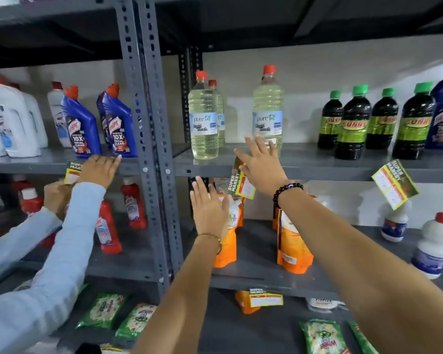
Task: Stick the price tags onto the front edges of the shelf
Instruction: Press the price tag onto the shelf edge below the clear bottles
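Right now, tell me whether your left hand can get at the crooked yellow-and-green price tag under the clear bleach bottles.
Probably yes: the left hand hovers open just below that price tag, nothing between them.

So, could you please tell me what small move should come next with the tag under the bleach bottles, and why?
Probably press the price tag flat against the shelf edge with the right hand. The tag hangs tilted, with one side lifting away from the edge, and the right hand's fingers are spread open above it. The left hand hovers open below, free to steady its lower corner.
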`<state>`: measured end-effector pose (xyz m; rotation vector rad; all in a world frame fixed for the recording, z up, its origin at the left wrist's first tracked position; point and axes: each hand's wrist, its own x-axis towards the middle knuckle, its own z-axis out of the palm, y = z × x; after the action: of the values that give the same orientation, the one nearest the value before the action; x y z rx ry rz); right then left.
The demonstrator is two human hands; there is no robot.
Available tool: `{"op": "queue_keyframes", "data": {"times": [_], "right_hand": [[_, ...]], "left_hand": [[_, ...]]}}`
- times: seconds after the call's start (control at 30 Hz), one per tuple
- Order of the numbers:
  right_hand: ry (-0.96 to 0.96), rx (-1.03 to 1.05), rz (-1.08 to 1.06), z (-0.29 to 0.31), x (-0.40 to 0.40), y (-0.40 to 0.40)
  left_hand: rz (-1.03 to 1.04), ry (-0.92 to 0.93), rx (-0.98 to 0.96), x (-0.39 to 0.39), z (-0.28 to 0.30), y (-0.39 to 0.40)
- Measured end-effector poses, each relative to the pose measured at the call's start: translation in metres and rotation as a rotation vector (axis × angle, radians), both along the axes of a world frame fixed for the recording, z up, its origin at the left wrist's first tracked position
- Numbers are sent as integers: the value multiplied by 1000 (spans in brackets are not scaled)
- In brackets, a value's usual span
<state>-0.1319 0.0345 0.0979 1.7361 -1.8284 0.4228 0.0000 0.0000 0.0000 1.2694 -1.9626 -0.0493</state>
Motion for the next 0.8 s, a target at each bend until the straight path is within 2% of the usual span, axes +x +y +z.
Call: {"op": "queue_keyframes", "data": {"times": [0.13,0.27,0.5,0.7,0.8], "right_hand": [[-31,0,-103,-2,10,-18],[-44,-56,-135,-2,12,-27],[-53,-127,-141,2,18,-32],[-33,-130,-133,-4,12,-21],[-174,-221,-78,-10,7,-14]], "left_hand": [[-109,55,27,-2,-6,-18],[-224,201,27,-10,-5,-29],[-221,345,68,-18,4,-32],[-192,332,-50,-8,17,-31],[-221,316,-120,6,23,-40]]}}
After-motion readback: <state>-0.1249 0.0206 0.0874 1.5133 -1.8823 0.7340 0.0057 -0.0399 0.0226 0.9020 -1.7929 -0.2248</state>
